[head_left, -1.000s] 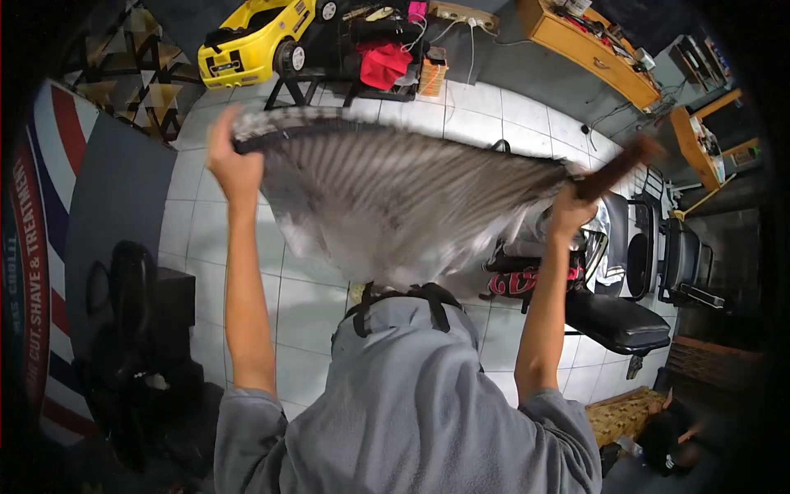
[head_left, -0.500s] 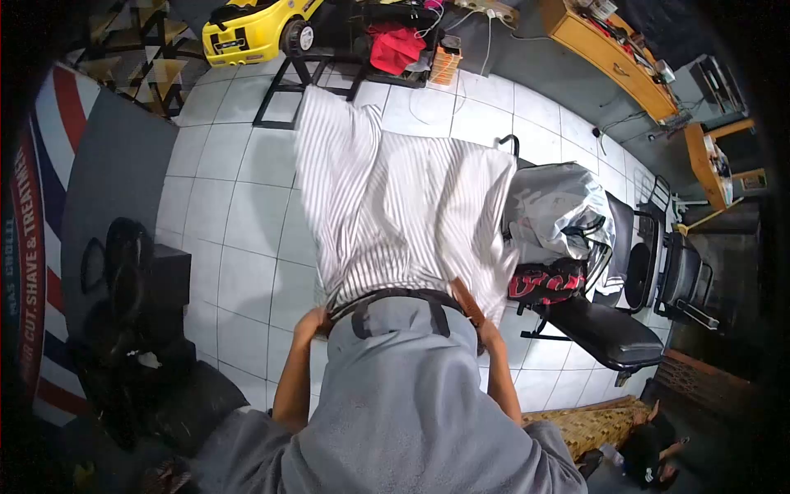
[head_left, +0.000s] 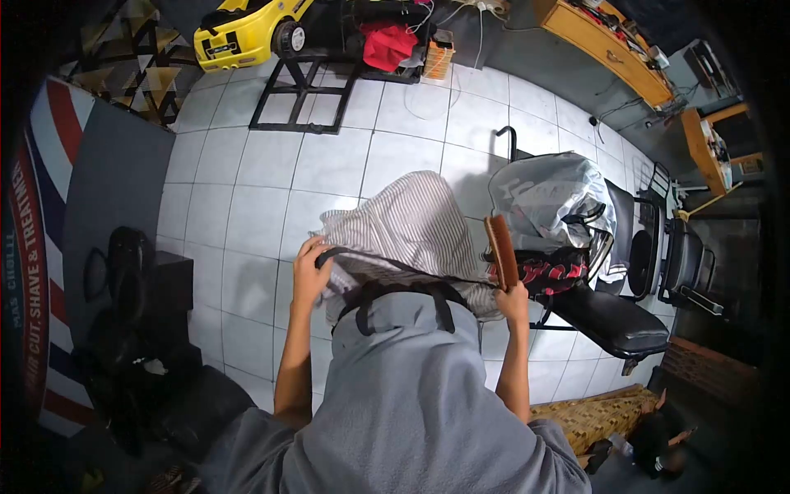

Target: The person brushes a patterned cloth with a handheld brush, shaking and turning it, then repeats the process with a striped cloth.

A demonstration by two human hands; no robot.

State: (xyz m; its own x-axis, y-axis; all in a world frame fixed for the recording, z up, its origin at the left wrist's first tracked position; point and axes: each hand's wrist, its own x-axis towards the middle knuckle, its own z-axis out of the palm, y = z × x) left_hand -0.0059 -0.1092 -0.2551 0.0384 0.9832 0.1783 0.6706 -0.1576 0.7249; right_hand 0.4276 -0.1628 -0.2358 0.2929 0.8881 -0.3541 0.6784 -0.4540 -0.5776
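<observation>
A striped white-and-grey barber cape (head_left: 415,218) hangs bunched in front of my waist, its dark neck band stretched between my hands. My left hand (head_left: 309,270) is closed round one end of that band. In my right hand (head_left: 513,303) a brown wooden brush (head_left: 502,253) stands upright, and the other end of the band meets the same fingers. Part of the cape's near edge is hidden behind my grey top.
Right of the cape, a black barber chair (head_left: 613,325) carries a clear plastic cover (head_left: 547,193) and a black-and-red bag (head_left: 555,273). A black metal frame (head_left: 300,128) lies on the tiles near a yellow toy car (head_left: 247,41). Another person (head_left: 658,445) is at lower right.
The cape, spread wide and far forward before, has dropped and gathered closer to me. Both hands have risen forward, and the brush has swung upright.
</observation>
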